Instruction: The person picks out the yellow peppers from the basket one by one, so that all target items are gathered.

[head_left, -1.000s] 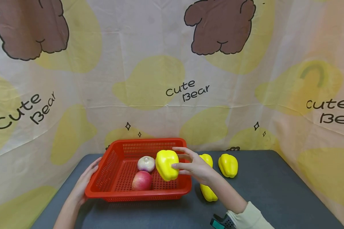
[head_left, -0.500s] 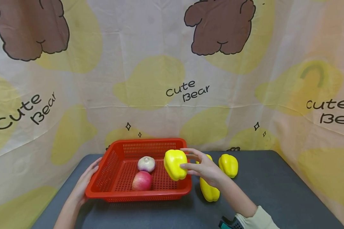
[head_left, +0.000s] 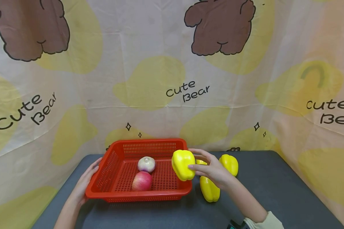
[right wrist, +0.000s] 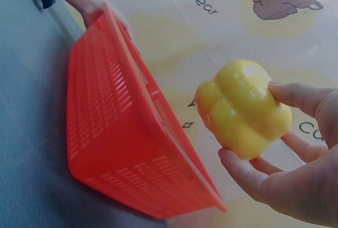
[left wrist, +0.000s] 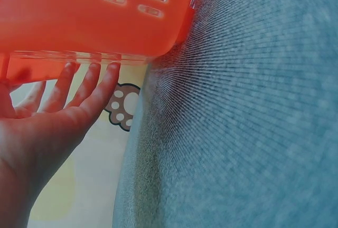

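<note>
My right hand (head_left: 213, 168) pinches a glossy yellow bell pepper (head_left: 183, 165) between thumb and fingers, over the right end of a red plastic basket (head_left: 137, 194). From the right wrist view, the thumb lies on one side of the bell pepper (right wrist: 240, 109) and fingertips on the other. Inside the basket are a whitish onion with a purple tinge (head_left: 146, 164) and a red apple (head_left: 142, 181). At the basket's left side rests my left hand (head_left: 84, 183). The left wrist view shows its fingers (left wrist: 87, 85) extended, fingertips at the basket wall (left wrist: 95, 27).
To the right of the basket lie more yellow peppers: one in front (head_left: 210, 190), one farther right (head_left: 230, 164), one partly hidden behind my right hand. All stand on a dark grey table (head_left: 275, 190). A bear-print cloth (head_left: 149, 121) hangs behind and on both sides.
My right hand has moved steadily right with the bell pepper, from over the basket's inside to its right rim. The left hand, basket, onion and apple have stayed put.
</note>
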A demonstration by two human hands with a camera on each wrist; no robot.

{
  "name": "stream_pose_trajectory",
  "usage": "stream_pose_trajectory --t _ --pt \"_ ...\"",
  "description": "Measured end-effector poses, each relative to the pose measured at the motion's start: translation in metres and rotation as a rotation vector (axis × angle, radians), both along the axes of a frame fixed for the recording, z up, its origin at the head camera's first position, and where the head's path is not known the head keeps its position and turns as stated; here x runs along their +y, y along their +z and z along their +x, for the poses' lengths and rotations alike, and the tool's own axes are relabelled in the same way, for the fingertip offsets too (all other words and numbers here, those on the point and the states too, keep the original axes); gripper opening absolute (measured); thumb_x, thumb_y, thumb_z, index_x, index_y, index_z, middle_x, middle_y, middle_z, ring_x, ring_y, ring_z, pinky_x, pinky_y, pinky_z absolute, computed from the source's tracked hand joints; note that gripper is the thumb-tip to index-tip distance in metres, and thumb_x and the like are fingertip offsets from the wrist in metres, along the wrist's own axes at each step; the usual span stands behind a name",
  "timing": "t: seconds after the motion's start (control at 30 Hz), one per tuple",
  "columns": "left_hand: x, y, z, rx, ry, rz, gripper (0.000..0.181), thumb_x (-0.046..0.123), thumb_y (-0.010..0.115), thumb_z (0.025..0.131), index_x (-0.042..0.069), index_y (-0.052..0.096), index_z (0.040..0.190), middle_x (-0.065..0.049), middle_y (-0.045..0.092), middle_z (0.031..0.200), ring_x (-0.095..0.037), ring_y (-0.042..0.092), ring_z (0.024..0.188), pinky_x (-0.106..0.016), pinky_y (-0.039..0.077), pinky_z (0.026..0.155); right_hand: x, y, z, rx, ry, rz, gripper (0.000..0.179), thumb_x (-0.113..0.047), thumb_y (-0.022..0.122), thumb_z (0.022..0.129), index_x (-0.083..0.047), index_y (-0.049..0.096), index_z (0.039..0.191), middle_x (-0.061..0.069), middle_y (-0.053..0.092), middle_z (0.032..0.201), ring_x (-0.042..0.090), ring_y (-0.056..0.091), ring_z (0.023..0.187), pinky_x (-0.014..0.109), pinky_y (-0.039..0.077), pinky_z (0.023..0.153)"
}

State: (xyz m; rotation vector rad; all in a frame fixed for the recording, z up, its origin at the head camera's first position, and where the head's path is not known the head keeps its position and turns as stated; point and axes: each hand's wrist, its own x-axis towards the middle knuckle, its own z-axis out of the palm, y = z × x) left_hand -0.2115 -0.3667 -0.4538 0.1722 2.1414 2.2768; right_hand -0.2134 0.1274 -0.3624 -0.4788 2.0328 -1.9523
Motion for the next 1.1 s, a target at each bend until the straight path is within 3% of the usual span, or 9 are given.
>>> stream_pose_trajectory --t 0.2,0.53,0.7,1.1 --pt "0.0 0.001 0.0 -0.012 0.004 -0.002 0.041 0.036 0.037 0.117 0.038 0.035 0.158 0.019 0.066 0.127 -0.007 0.071 0.105 -0.031 0.063 0.084 0.011 0.001 0.004 -0.007 -0.033 -0.002 0.068 -0.016 0.076 0.098 -0.01 0.046 0.158 0.025 0.036 0.162 0.026 0.067 0.121 0.038 0.056 0.103" --pt "0.0 0.001 0.0 -0.033 0.005 0.007 0.05 0.036 0.036 0.117 0.031 0.026 0.165 0.022 0.065 0.126 -0.007 0.07 0.107 -0.031 0.062 0.085 0.027 0.002 0.01 -0.008 -0.059 0.008 0.069 -0.015 0.074 0.099 -0.009 0.041 0.16 0.028 0.029 0.165 0.028 0.063 0.127 0.043 0.053 0.108" --pt "-0.001 0.0 0.0 -0.03 0.002 0.007 0.048 0.036 0.036 0.117 0.033 0.029 0.164 0.022 0.065 0.126 -0.007 0.07 0.107 -0.031 0.062 0.085 0.036 0.0 0.012 -0.007 -0.08 0.023 0.068 -0.016 0.074 0.099 -0.01 0.042 0.159 0.025 0.032 0.164 0.03 0.059 0.131 0.045 0.052 0.11" --pt "0.001 0.002 0.0 -0.032 0.004 0.008 0.056 0.037 0.036 0.116 0.023 0.018 0.168 0.022 0.066 0.126 -0.006 0.07 0.108 -0.031 0.062 0.086 0.055 -0.005 0.016 0.035 -0.093 0.026 0.067 -0.015 0.072 0.101 -0.009 0.041 0.16 0.023 0.039 0.161 0.026 0.06 0.128 0.04 0.052 0.108"
